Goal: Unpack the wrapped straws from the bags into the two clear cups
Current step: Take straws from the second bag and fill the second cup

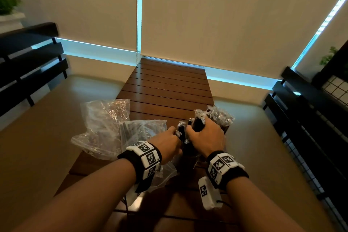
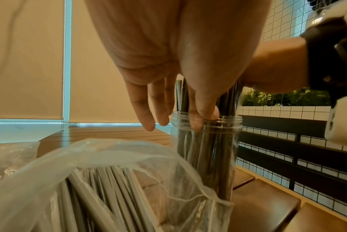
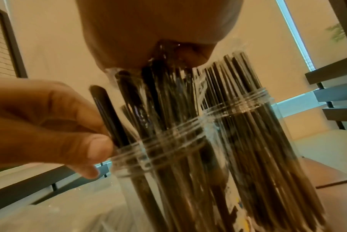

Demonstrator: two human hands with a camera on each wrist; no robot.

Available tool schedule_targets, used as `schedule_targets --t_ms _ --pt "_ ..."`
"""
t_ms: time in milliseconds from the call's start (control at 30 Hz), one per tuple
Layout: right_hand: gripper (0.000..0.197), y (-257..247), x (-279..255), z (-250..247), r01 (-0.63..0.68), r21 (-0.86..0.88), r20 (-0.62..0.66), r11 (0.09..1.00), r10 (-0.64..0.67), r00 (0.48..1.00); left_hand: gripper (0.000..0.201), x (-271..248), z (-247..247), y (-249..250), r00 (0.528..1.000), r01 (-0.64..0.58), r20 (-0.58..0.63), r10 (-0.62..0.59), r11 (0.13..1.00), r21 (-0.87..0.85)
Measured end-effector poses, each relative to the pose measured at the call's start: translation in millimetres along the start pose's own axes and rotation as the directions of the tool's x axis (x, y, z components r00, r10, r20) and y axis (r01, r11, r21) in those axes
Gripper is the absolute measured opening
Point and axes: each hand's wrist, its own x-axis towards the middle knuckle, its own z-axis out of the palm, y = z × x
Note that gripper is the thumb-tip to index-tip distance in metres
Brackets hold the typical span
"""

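Two clear cups stand side by side on the wooden slat table [image 1: 169,84]. The far cup [image 3: 258,125] is packed with black wrapped straws [image 1: 220,117]. My right hand [image 1: 203,133] grips a bundle of straws [image 3: 164,94] from above, their lower ends inside the near cup [image 2: 208,149]. My left hand [image 1: 175,135] pinches that cup's rim, thumb outside and forefinger inside beside one straw [image 3: 108,116], with the other fingers straight. An open plastic bag [image 2: 108,188] with several straws in it lies just left of the cup.
A second, crumpled clear bag [image 1: 105,117] lies further left, hanging over the table's edge. Dark slatted benches [image 1: 32,58] flank the narrow table on both sides. A wire grid panel [image 1: 337,88] and plants stand at the right.
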Motion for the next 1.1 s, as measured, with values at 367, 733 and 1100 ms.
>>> schedule_targets --t_ms 367,733,1100 --pt "0.048 -21 9 -5 0.446 -0.140 -0.023 0.884 -0.453 0.891 0.029 0 0 -7 0.997 -0.059 -0.038 0.060 0.998 0.028" --pt "0.036 -3 8 25 0.540 -0.309 0.204 0.783 -0.500 0.842 0.027 -5 -3 -7 0.999 0.031 -0.042 -0.032 0.999 -0.004" --pt "0.029 14 15 32 0.544 -0.352 0.219 0.762 -0.498 0.839 0.032 -8 -4 -7 0.997 0.076 0.019 -0.076 0.997 0.006"
